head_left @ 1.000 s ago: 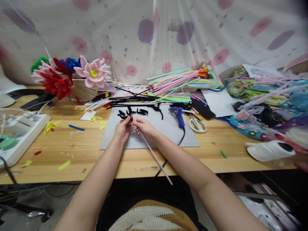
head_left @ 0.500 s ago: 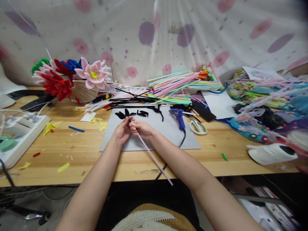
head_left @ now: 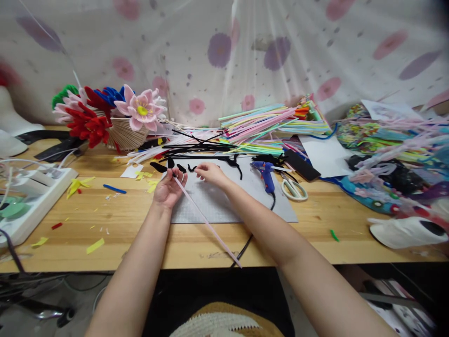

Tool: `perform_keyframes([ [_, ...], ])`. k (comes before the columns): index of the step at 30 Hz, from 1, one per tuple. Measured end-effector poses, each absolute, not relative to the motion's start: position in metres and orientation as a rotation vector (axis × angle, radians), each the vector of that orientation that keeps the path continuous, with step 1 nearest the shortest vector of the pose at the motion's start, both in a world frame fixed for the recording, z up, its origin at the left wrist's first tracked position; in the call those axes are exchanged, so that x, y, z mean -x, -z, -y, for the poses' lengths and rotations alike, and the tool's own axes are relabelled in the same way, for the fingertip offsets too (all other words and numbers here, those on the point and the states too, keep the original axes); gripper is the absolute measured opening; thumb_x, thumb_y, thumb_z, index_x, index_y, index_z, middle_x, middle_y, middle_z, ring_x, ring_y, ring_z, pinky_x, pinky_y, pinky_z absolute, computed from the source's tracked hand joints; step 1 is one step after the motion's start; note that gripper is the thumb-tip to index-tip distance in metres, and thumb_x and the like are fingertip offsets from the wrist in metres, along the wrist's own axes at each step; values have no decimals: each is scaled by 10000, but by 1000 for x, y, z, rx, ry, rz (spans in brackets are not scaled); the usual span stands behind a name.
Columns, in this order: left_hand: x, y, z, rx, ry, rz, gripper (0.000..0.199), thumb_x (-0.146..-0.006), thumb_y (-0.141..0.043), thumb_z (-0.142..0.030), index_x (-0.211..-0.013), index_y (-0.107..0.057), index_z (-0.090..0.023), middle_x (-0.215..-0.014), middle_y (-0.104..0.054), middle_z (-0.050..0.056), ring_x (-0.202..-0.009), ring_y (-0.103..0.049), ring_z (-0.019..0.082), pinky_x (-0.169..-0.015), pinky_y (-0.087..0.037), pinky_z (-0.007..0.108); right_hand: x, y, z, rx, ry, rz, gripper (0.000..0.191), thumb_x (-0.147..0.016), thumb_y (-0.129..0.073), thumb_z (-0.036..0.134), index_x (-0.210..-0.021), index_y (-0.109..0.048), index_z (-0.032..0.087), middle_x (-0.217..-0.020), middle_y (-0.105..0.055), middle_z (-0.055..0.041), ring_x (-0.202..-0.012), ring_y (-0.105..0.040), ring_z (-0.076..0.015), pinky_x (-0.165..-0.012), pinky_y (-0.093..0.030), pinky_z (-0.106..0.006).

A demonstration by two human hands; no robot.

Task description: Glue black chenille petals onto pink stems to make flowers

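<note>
My left hand [head_left: 170, 188] is closed around a pale pink pipe cleaner [head_left: 210, 228] that slants down to the right past the table edge. Black fuzzy petal shapes [head_left: 170, 163] stick out above its fingers, apparently joined at the stem's top. Over the grey mat [head_left: 224, 206], my right hand [head_left: 211, 174] has its fingertips pinched at a small curved black fuzzy piece [head_left: 191, 168]. My fingers partly cover the spot where it is gripped. More black pieces [head_left: 234, 161] lie at the mat's back edge.
A blue glue gun [head_left: 264, 175] rests on the mat's right, its cord trailing forward. Beside it are scissors [head_left: 293, 188] and a black phone-like slab [head_left: 302, 164]. Fuzzy flowers [head_left: 140, 110] stand back left, pipe cleaner bundles [head_left: 266, 122] at the back, a power strip [head_left: 45, 201] left.
My hands have separated. The left has moved slightly left with the pink stem and black petals; the right has let go of the stem and now pinches a small black piece.
</note>
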State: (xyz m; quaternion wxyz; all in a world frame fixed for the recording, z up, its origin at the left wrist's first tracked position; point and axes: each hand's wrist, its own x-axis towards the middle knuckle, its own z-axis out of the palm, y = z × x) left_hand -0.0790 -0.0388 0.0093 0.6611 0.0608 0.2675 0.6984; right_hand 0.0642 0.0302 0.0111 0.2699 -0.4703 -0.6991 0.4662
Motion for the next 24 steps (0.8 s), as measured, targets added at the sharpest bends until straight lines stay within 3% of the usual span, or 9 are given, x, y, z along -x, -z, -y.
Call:
perform_keyframes([
  [4, 81, -8, 38, -138, -1549, -642, 207, -817, -540, -189, -623, -585, -134, -597, -619, -6, -624, -605, 83, -805, -501, 296, -59, 0, -48, 1363, -435, 2213, 185, -756, -574, 214, -929, -635, 188, -980, -603, -86, -953, -478, -221, -820, -371, -356],
  [6, 81, -8, 38, -138, -1521, -666, 203, -820, -533, -186, -633, -584, -125, -591, -616, 4, -610, -604, 88, -754, -522, 284, -55, 7, -53, 1345, -257, 2315, 236, -747, -580, 206, -974, -636, 170, -1065, -567, -116, -1041, -423, -253, -860, -348, -375],
  [9, 81, -8, 38, -107, -1471, -683, 206, -834, -512, -186, -652, -580, -118, -587, -607, 13, -598, -604, 84, -613, -529, 206, -51, 12, -59, 1307, -245, 2335, 161, -761, -557, 187, -891, -650, 165, -1057, -567, -112, -1049, -419, -245, -883, -336, -375],
  [12, 82, -8, 36, -55, -1411, -691, 213, -857, -472, -180, -688, -581, -108, -615, -606, 24, -589, -598, 64, -505, -487, 124, -56, 7, -59, 1259, -571, 2119, 118, -766, -537, 164, -849, -621, 166, -936, -607, -77, -939, -491, -195, -848, -368, -349],
  [15, 81, -5, 33, -58, -1400, -724, 201, -861, -459, -158, -712, -581, -100, -633, -604, 25, -572, -590, 53, -503, -487, 110, -71, -2, -49, 1132, -1297, 1745, 83, -753, -558, 189, -823, -586, 155, -752, -608, -34, -693, -530, -122, -689, -420, -280],
  [18, 74, -3, 33, -139, -1366, -759, 174, -853, -470, -153, -734, -584, -96, -667, -608, 33, -575, -590, 59, -496, -490, 120, -93, -6, -31, 940, -1872, 1433, 138, -718, -611, 243, -796, -593, 131, -612, -559, -2, -527, -468, -69, -530, -379, -205],
  [24, 58, -2, 41, -265, -1223, -704, 139, -823, -459, -81, -722, -555, -78, -772, -597, 87, -533, -499, 33, -360, -351, 88, -123, 2, -12, 721, -2187, 1219, 189, -626, -683, 188, -737, -533, 156, -456, -378, 98, -396, -303, -16, -413, -236, -151],
])
